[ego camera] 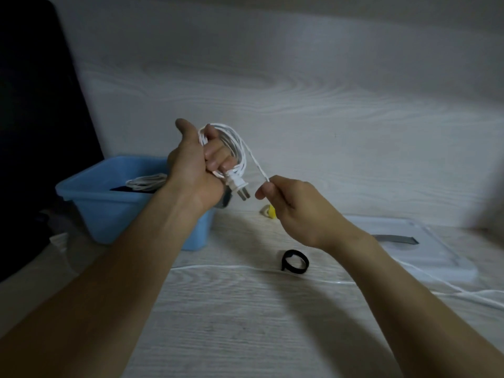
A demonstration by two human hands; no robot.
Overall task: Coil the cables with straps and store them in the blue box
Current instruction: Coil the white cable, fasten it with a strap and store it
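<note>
The left hand (pixel 195 162) is raised above the counter (pixel 245 309) with its fingers curled through a bundle of white cable (pixel 234 148), so the finished loops hang on the fingers as on a spool; the plug (pixel 237 184) sticks out below the palm, probably pinned there to anchor the start of the coil. The right hand (pixel 286 203) pinches the free run of the same cable between thumb and fingers just to the right of the coil, keeping the strand taut, which I judge is meant to make the next loop lie flat against the others. The rest of the cable trails across the near counter and runs out of view at the right edge, so how much is left to wind cannot be told. A black strap (pixel 294 261), curled into a ring, lies on the counter below the right hand, near enough to take up once the winding is done. The blue box (pixel 114 203) stands at the left, partly behind the left forearm, and already holds another white coil (pixel 146 181) resting on something dark that is too dim to identify. A small yellow thing (pixel 268 211) is mostly hidden behind the right hand. Farther right lies a pale flat lid or tray (pixel 436 257) with a grey strip (pixel 395 238) on it, both blurred. A dark shape fills the far left and cannot be made out.
</note>
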